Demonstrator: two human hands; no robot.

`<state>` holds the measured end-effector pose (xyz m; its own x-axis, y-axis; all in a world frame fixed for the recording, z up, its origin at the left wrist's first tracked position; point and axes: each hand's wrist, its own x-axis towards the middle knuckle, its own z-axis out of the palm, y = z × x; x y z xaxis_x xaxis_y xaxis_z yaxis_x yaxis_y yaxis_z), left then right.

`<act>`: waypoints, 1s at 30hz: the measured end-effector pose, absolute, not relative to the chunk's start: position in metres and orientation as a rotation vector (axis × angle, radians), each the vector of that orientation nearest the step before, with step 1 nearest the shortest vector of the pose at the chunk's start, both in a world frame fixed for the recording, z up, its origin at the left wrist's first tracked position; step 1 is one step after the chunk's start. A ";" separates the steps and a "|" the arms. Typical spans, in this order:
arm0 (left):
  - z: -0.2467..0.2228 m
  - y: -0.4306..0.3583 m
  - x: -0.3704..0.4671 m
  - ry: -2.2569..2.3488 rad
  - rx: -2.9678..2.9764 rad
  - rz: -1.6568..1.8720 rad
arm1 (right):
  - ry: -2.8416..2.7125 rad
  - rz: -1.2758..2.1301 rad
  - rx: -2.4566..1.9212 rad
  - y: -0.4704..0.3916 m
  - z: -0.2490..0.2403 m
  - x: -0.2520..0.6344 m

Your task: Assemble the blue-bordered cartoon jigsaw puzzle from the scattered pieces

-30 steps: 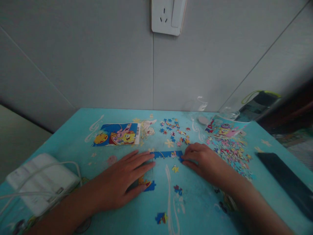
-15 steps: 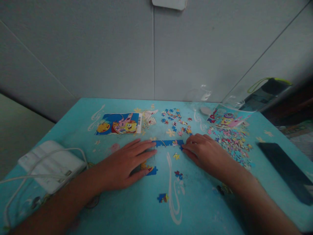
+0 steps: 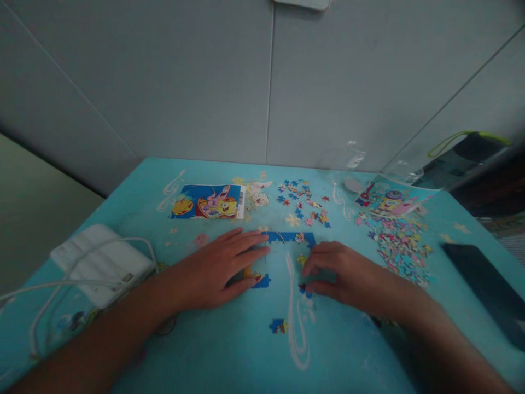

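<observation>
My left hand lies flat with its fingers spread, over the left part of a partly joined jigsaw puzzle. The puzzle's blue top edge runs right from my fingertips, and a blue and yellow corner shows below my thumb. Much of its left side is hidden under the hand. My right hand is curved, thumb and fingers apart, with the thumb tip at a dark red and blue puzzle piece. A yellowish piece lies by its fingertips. Nearer to me is a loose blue and yellow piece.
Behind the puzzle lies a cartoon picture card. Loose blue pieces are scattered to its right, with a large heap of pieces farther right. A white power adapter with cables stands left; a dark flat object lies right.
My right hand has left the puzzle's upper right corner and come down toward me to the dark red and blue piece. My left hand stays on the puzzle. The view has shifted slightly.
</observation>
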<state>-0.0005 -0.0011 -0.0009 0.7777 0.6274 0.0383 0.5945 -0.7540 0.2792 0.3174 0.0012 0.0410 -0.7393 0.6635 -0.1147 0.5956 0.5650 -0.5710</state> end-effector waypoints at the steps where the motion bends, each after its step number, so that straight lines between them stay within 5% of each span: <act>1: -0.001 -0.001 0.000 0.950 2.716 0.195 | -2.691 0.930 -1.090 0.000 0.040 0.316; 30: -0.004 -0.001 -0.003 0.959 2.782 0.128 | -2.655 1.086 -1.065 -0.019 0.045 0.300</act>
